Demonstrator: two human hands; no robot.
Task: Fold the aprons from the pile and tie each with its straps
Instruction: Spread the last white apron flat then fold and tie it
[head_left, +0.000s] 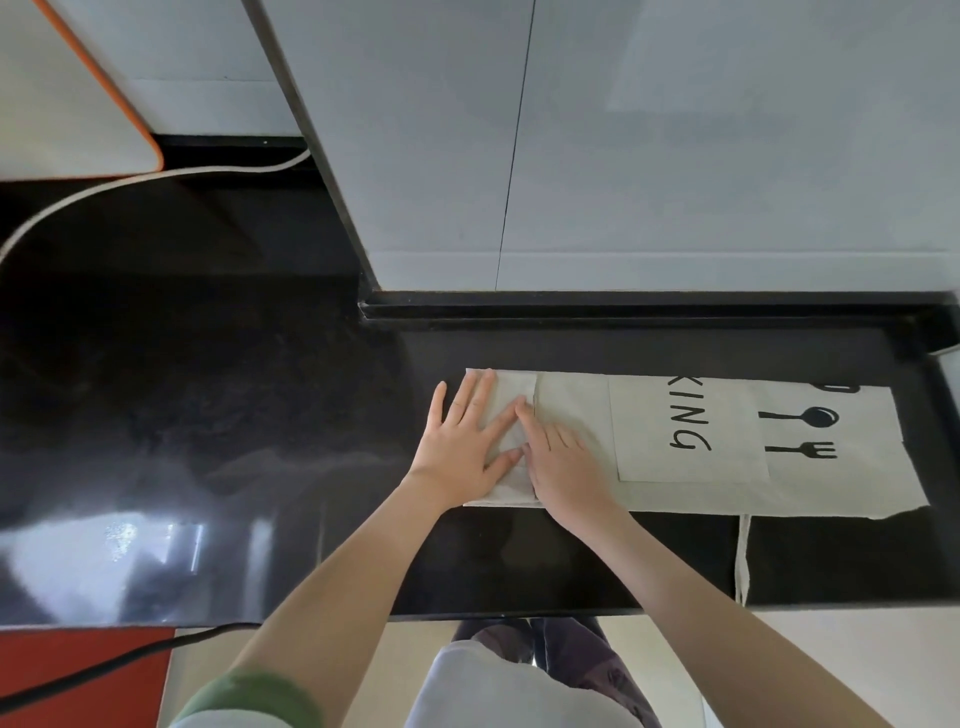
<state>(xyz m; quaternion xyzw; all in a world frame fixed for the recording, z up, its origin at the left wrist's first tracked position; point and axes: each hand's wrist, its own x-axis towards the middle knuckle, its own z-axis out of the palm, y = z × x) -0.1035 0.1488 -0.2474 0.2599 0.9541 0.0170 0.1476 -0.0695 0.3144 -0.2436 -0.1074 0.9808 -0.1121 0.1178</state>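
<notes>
Both hands (511, 447) press flat on the folded apron (691, 441).

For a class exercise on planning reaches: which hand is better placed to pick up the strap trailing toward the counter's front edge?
Right, probably. The right hand lies nearer the strap, which trails to its right; the left hand, flat on the apron, would have to cross over it.

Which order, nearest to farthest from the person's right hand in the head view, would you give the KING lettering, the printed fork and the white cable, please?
1. The KING lettering, on the apron just right of the right hand.
2. The printed fork, farther right on the same apron.
3. The white cable, far off at the back left of the counter.
</notes>
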